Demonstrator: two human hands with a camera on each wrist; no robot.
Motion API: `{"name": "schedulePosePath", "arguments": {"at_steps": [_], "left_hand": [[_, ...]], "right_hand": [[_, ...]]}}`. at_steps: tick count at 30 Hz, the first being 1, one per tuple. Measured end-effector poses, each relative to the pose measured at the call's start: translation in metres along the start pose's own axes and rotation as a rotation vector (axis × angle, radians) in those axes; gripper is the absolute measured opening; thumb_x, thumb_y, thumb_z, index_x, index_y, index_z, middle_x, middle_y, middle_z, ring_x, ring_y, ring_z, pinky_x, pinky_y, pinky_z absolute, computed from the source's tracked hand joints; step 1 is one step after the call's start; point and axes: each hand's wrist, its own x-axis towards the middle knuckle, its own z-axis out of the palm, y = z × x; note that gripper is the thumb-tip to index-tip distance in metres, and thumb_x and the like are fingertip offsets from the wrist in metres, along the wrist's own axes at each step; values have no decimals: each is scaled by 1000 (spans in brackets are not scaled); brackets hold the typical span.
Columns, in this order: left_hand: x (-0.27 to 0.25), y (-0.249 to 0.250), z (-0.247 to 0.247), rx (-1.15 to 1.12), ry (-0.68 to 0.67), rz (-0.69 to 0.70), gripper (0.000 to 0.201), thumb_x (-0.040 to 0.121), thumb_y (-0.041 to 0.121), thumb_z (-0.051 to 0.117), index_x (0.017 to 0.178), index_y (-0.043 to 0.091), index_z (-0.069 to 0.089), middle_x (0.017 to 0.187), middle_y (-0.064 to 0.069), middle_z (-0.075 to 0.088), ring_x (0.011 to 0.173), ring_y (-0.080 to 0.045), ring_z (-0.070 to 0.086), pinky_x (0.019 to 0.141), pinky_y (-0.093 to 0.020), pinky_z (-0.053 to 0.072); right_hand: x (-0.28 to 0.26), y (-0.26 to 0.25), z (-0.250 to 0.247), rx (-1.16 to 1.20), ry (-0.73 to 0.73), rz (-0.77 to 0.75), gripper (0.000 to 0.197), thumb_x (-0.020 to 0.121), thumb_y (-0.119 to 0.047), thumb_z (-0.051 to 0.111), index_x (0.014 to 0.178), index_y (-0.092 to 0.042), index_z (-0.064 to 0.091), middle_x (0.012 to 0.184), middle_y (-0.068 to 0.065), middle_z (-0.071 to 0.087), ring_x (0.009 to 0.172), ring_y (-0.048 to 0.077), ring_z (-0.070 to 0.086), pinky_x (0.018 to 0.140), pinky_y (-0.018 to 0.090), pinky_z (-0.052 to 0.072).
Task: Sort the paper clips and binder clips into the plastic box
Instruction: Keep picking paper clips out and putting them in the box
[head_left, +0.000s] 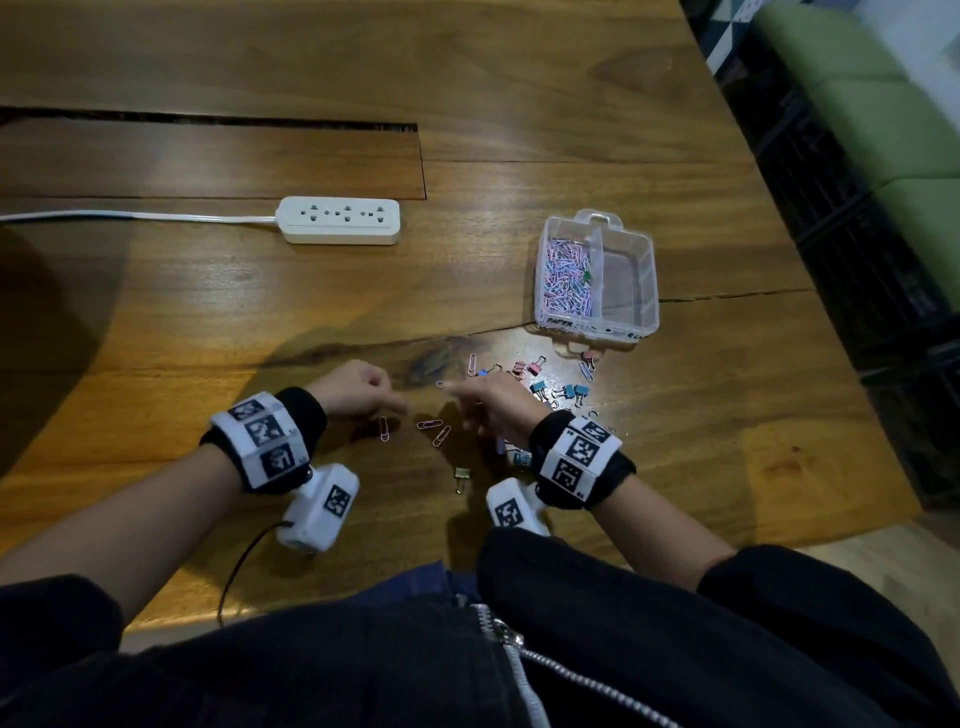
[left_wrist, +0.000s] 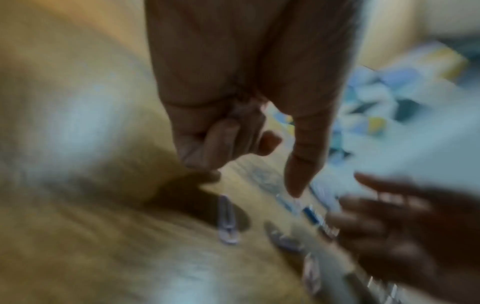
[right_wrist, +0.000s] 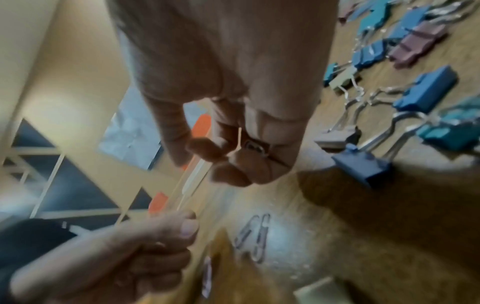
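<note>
Two hands over scattered clips: left hand (head_left: 358, 388) curled, contents unclear; right hand (head_left: 496, 402) curled around small clip, index extended; plastic box (head_left: 597, 317) far right.

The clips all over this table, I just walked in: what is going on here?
A person is sorting clips into a clear plastic box. Its left compartment already holds paper clips; the right one looks empty. Binder clips and loose paper clips lie on the table. Both hands, left hand and right hand, work low over the loose paper clips.
</note>
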Motion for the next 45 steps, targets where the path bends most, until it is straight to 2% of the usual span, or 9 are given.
{"name": "schedulePosePath", "arguments": {"at_steps": [4, 9, 20, 26, 29, 31, 36, 40, 45], "left_hand": [[-6, -5, 8, 424, 176, 87, 35, 72, 28, 75, 60, 18, 43, 59, 4, 47, 56, -11, 42, 51, -23, 34], [-9, -5, 12, 586, 198, 41, 33, 69, 34, 77, 71, 14, 51, 73, -1, 57, 73, -18, 53, 55, -26, 38], [3, 9, 9, 567, 99, 144, 24, 80, 21, 62, 59, 13, 52, 66, -5, 55, 65, -18, 52, 63, -29, 42], [13, 30, 8, -616, -65, 52, 29, 73, -3, 30, 48, 1, 45, 45, -6, 35, 26, -8, 28, 30, -8, 19], [18, 39, 12, -721, -94, 53, 39, 73, -9, 23, 43, 7, 43, 52, -6, 40, 28, -8, 31, 29, -10, 19], [20, 45, 18, -722, -121, 47, 30, 77, -6, 27, 54, 11, 34, 51, -6, 37, 27, -6, 29, 29, -10, 17], [27, 46, 34, 143, 104, 192, 21, 82, 20, 64, 67, 17, 49, 67, 3, 51, 62, -12, 49, 53, -20, 39], [29, 42, 37, 594, 122, 281, 19, 80, 32, 66, 83, 16, 56, 84, 0, 57, 80, -17, 55, 69, -29, 45], [26, 48, 36, 599, 10, 230, 18, 90, 25, 52, 80, 10, 55, 81, -8, 54, 75, -21, 50, 60, -29, 36]], "right_hand": [[1, 7, 11, -511, -15, -181, 23, 72, -17, 74, 66, -18, 51, 66, -4, 51, 63, 11, 47, 64, 25, 40], [1, 11, 19, -896, 4, -285, 32, 75, -17, 70, 104, -13, 58, 118, 10, 45, 110, 22, 44, 96, 36, 41], [-2, 22, 20, -1076, -22, -355, 14, 86, -10, 54, 99, -6, 53, 111, 11, 50, 101, 25, 51, 91, 38, 46], [-3, 13, 1, -388, 55, -235, 23, 88, -7, 51, 111, -7, 54, 95, 4, 59, 87, 13, 58, 79, 27, 47], [-9, 3, -18, 49, -3, -178, 20, 92, -2, 41, 102, 1, 58, 71, 1, 54, 56, 5, 52, 47, 12, 42], [-11, -4, -32, 282, -10, -124, 26, 94, 2, 33, 85, -4, 56, 69, 6, 48, 58, 10, 47, 44, 12, 38], [-5, -18, -55, 529, 28, -77, 23, 89, -1, 36, 76, -4, 54, 77, 8, 53, 50, 9, 49, 44, 14, 39], [6, -27, -54, 424, 29, -64, 24, 90, -15, 39, 67, -15, 45, 67, 0, 45, 52, 10, 40, 50, 19, 34], [31, -34, -35, -506, 286, -78, 25, 80, -30, 64, 65, -16, 50, 64, -2, 50, 61, 13, 50, 53, 21, 39]]}}
